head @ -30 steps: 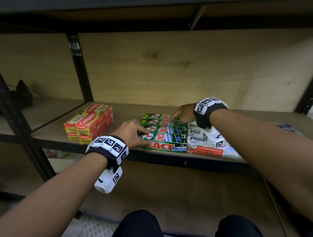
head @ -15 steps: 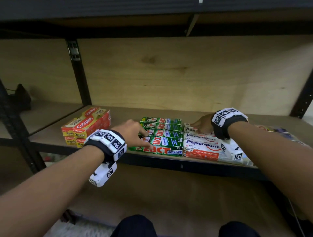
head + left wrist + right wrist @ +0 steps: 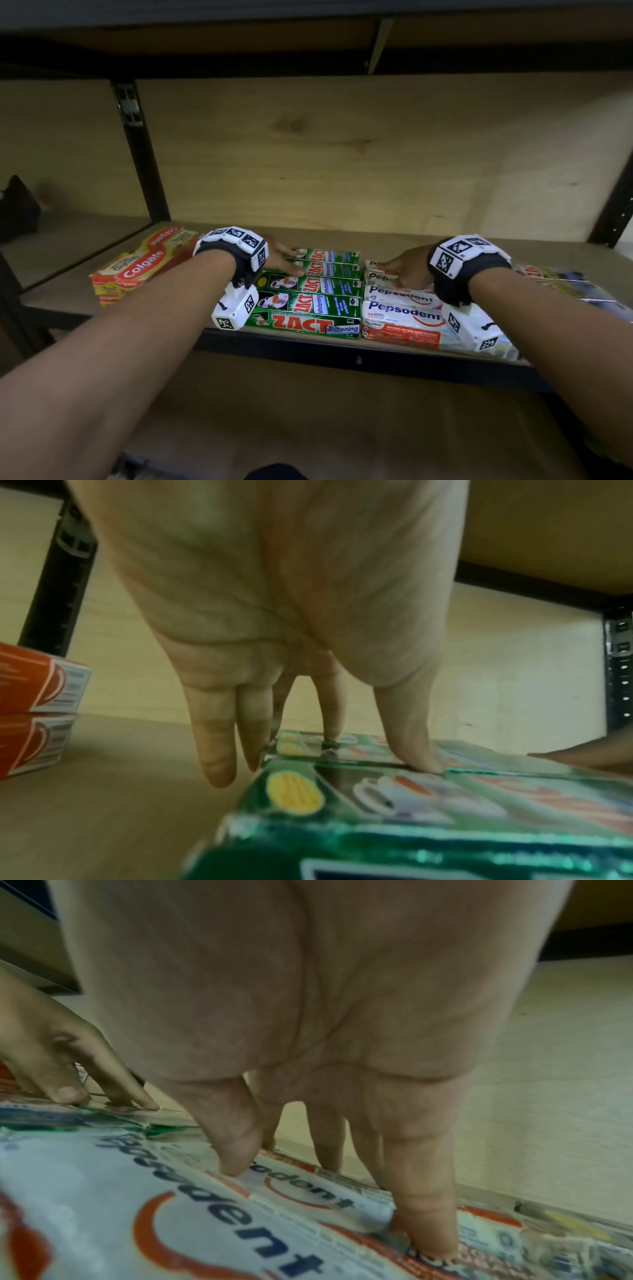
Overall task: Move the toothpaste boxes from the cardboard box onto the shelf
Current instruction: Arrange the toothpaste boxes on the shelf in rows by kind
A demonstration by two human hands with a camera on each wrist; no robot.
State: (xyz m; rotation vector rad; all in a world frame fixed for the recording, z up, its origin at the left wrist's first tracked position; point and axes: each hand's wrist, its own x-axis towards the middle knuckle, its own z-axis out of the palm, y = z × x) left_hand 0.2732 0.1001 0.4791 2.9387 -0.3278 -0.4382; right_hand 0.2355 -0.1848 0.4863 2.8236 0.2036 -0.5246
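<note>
Several green Zact toothpaste boxes (image 3: 308, 305) lie side by side on the wooden shelf (image 3: 394, 236), with white Pepsodent boxes (image 3: 400, 313) packed against their right. My left hand (image 3: 284, 260) rests flat on the far Zact boxes (image 3: 394, 785), thumb and a finger touching their tops, other fingers hanging off the left end. My right hand (image 3: 400, 272) lies on the far Pepsodent boxes (image 3: 171, 1204), straight fingers pressing down. Neither hand holds a box. The cardboard box is out of view.
A stack of red and yellow Colgate boxes (image 3: 144, 267) sits left of the Zact row, also seen in the left wrist view as red boxes (image 3: 34, 710). Flat packets (image 3: 565, 284) lie at the far right. Black uprights (image 3: 140, 150) frame the bay.
Both hands have slid further back over the box rows: the left from the near Zact boxes to the far ones, the right from the row's far left end onto the Pepsodent boxes.
</note>
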